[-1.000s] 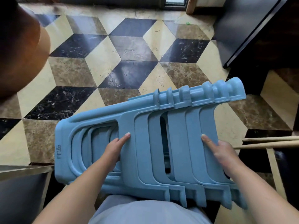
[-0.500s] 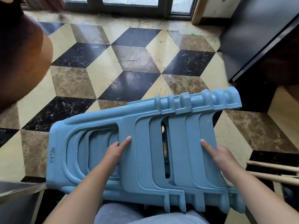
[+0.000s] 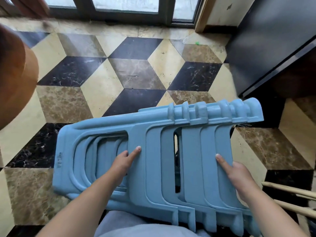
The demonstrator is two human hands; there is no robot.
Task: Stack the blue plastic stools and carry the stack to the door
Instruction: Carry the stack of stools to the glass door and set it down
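Nested blue stools (image 3: 153,159) carried sideways above the tiled floor (image 3: 102,93) — left hand (image 3: 123,161) gripping the seat-end opening, right hand (image 3: 237,173) gripping a leg.

Beyond the stack of blue stools (image 3: 153,159), gripped by the left hand (image 3: 123,161) and right hand (image 3: 239,171), open patterned floor (image 3: 133,74) ran ahead to a glazed door (image 3: 126,6). A dark cabinet (image 3: 273,40) closed in the side past the right hand, with wooden poles (image 3: 290,194) just beside that wrist. A brown rounded object (image 3: 15,74) crowded the side past the left hand.
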